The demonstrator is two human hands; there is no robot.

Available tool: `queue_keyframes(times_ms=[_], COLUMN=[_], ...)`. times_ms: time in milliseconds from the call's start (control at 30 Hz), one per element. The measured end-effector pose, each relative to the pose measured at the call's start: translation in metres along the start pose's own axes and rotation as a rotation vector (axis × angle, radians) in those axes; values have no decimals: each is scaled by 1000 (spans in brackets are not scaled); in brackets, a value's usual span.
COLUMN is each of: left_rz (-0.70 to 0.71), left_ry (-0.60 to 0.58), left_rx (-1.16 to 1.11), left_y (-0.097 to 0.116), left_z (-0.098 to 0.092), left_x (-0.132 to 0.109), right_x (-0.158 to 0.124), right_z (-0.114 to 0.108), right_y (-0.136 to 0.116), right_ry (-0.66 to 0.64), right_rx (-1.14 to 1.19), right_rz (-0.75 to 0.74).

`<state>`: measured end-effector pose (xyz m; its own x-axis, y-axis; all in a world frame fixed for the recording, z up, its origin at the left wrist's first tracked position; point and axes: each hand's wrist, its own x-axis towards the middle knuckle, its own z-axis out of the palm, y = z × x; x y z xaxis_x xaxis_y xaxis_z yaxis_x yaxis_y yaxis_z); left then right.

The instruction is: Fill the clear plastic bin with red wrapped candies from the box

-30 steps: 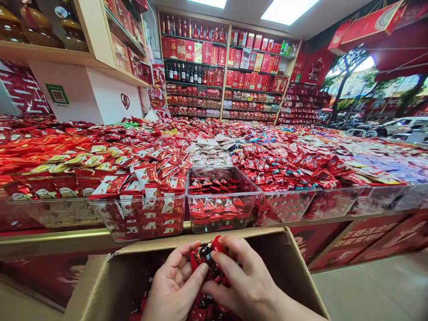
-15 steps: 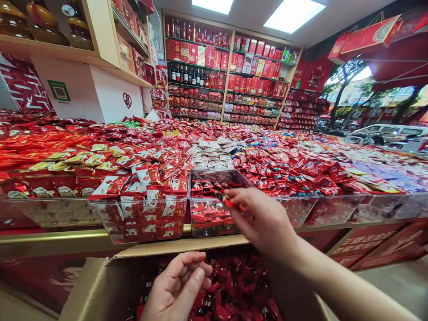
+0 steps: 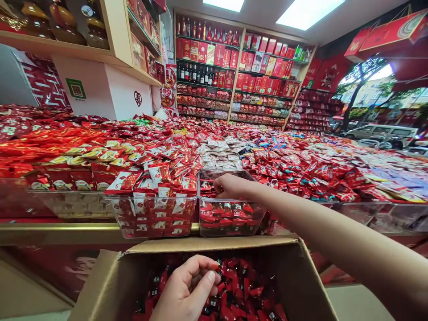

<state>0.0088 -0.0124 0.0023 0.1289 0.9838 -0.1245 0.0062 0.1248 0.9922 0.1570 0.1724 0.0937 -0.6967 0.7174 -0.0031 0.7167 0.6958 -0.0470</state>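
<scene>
My right hand (image 3: 229, 186) reaches forward into a clear plastic bin (image 3: 234, 228) that is partly filled with red wrapped candies (image 3: 220, 209). Its fingers curl down over candies at the bin's back left. My left hand (image 3: 190, 290) hovers low in an open cardboard box (image 3: 214, 244) in front of me. Its fingers are curled, with thumb and fingertips touching the red and black wrapped candies (image 3: 247, 290) that fill the box. What the left fingers pinch is hidden.
A second clear bin (image 3: 154, 218) of red-and-white packets stands left of the first. Behind them spreads a wide display of heaped red sweets (image 3: 294, 165) on a gold-edged counter (image 3: 67, 227). Shelves of bottles and red boxes (image 3: 234, 67) line the back wall.
Both hands were together in the box holding candies. My right hand then lifted away with red candies and has gone forward into the clear bin. My left hand stayed in the box.
</scene>
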Motion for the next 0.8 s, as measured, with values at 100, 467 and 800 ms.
queue_keyframes(times_ms=[100,467,800], left_rz=[-3,36,73], left_ry=[-36,-162,-205], left_rx=[42,174,384], left_y=[-1,-9,-8], left_z=[-1,-2,0], left_x=[0,0,1], right_x=[4,6,2], right_z=[6,10,8], right_y=[1,5,5], right_ry=[-66,-272,-225], right_rx=[-29,-1,29], right_rz=[-10,42,96])
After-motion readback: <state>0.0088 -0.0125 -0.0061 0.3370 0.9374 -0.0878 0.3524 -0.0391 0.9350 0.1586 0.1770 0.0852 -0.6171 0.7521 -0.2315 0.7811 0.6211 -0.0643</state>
